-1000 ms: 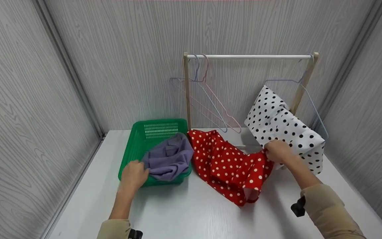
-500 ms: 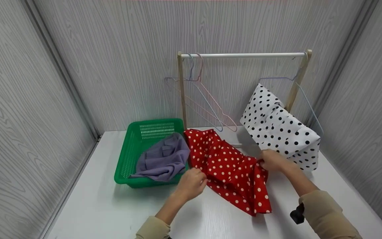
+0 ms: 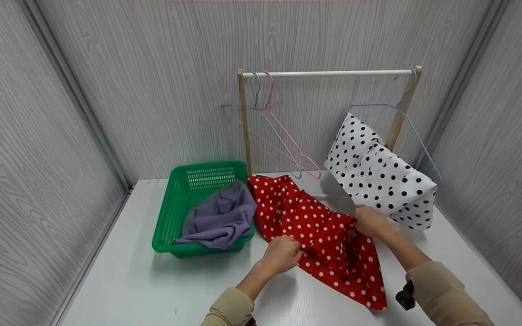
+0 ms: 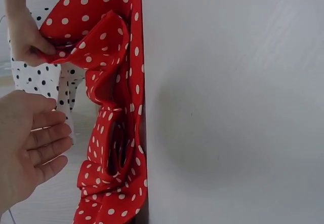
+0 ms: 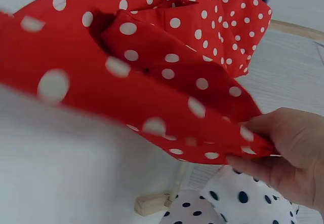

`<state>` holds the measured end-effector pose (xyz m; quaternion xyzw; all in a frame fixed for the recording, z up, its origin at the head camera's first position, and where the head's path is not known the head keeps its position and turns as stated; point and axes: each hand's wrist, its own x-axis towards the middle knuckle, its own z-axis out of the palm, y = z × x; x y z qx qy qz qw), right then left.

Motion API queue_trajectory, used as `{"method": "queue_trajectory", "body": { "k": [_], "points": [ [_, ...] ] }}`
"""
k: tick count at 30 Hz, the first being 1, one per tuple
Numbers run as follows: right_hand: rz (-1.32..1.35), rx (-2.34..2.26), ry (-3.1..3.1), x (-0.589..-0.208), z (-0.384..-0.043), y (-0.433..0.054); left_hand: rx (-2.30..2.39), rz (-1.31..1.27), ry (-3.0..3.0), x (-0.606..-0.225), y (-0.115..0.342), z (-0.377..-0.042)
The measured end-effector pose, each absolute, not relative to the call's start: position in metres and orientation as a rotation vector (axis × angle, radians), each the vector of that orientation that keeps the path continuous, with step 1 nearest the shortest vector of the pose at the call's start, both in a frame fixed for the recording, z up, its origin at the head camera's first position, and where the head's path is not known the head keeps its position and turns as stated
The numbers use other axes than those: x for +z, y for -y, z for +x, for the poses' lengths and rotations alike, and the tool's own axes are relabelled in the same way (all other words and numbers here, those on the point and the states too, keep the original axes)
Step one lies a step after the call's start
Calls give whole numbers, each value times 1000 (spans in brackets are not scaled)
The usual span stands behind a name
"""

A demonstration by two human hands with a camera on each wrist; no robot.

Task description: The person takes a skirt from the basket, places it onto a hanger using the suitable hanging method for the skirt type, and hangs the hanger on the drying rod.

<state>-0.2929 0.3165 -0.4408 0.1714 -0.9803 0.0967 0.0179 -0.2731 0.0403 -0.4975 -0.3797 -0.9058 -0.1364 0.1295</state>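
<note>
A crumpled red cloth with white dots (image 3: 320, 231) spreads over the white table between my hands. Its right part is pinched between the thumb and fingers of my right hand (image 3: 372, 222), a fold lifted in the right wrist view, where the fingertips (image 5: 255, 127) meet the fabric. My left hand (image 3: 282, 253) is at the cloth's near edge; in the left wrist view its loosely bent fingers (image 4: 50, 133) hold nothing and lie beside the red fabric. Behind my right hand, a white cloth with black dots (image 3: 374, 174) hangs askew from a bluish hanger (image 3: 374, 105).
A green basket (image 3: 162, 226) with a purple cloth (image 3: 220, 217) stands left of the red cloth. Behind is a rack with a white rail (image 3: 324, 73) and wooden posts. A blue hanger (image 3: 279, 136) and a pink hanger (image 3: 299, 151) hang at its left end.
My left hand has moved right, from the purple cloth at the basket to the red cloth's near edge. My right hand keeps its grip while the red cloth's near corner has spread toward the front right.
</note>
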Motion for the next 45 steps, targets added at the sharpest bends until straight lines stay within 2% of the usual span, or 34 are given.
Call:
{"method": "queue_trajectory", "body": {
  "k": [9,15,21,33,38,45],
  "points": [
    [530,577,2676,-435,-299,-284,-677,-841,2731,-486,-82,-273],
    [547,735,2541,-421,-300,-268,-678,-722,2697,-484,-101,-274],
    [617,720,2583,-416,-297,-279,-796,-711,2571,-487,-90,-288],
    [731,580,2810,-434,-282,-302,-845,-605,2531,-472,-70,-311],
    [556,354,2926,-435,-280,-304,-765,-622,2514,-467,-64,-316],
    [167,389,3047,-438,-280,-320,-669,-573,2499,-452,-53,-320]
  ]
}}
